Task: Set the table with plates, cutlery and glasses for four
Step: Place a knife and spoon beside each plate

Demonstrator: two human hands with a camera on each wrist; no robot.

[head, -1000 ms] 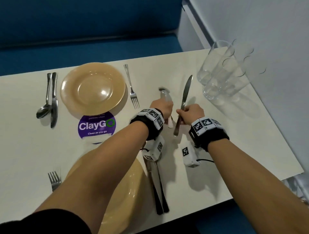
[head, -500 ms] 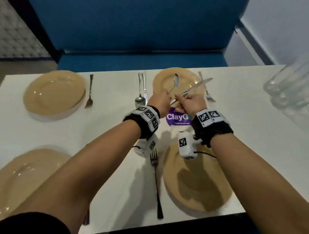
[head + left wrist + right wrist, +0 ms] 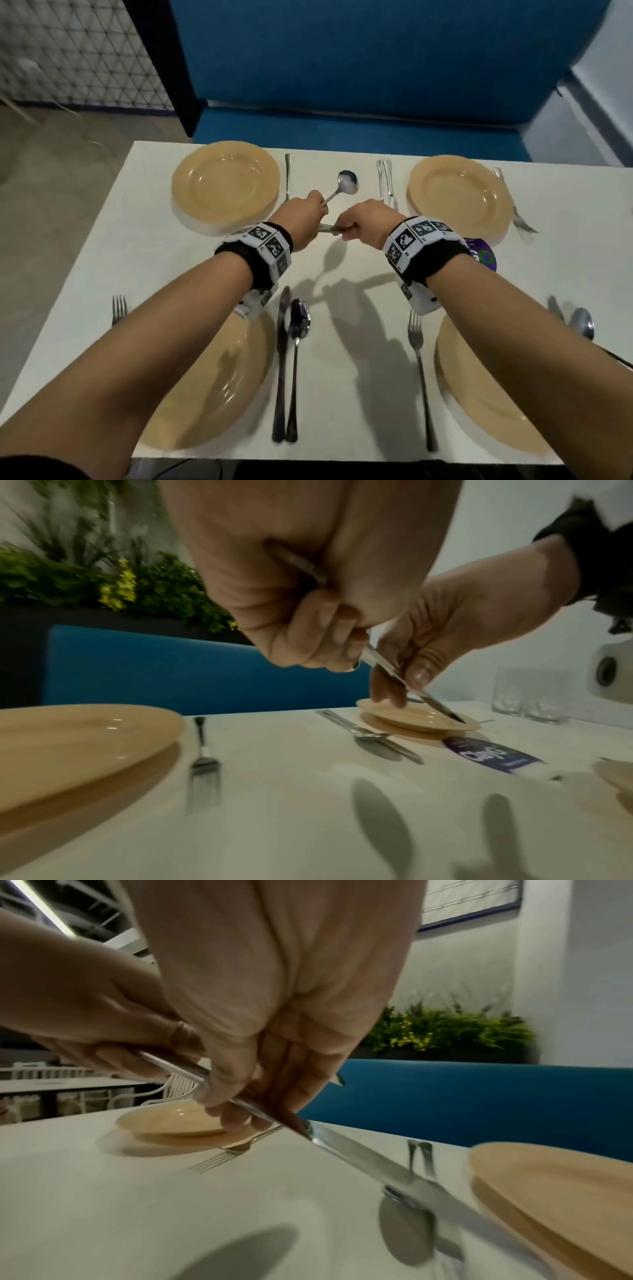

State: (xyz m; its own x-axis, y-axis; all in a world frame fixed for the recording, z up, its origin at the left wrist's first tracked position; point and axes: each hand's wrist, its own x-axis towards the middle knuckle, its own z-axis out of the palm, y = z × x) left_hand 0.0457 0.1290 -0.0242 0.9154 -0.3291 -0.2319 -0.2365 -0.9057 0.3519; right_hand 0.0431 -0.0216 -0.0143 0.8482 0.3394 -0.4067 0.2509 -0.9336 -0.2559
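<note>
Fingers of the left hand [image 3: 303, 219] curl round a spoon [image 3: 346, 183]; the right hand [image 3: 368, 222] pinches what looks like a knife [image 3: 359, 1153] above the desk [image 3: 342, 394].

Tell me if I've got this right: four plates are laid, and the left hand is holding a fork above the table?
Not quite. The four plates are there, but the left hand holds a spoon, not a fork; the head view shows its round bowl.

Your white rectangular table [image 3: 346, 377] carries four tan round plates [image 3: 226, 183], steel cutlery [image 3: 282, 363], a purple round sticker [image 3: 484, 255], clear glasses [image 3: 527, 696].
</note>
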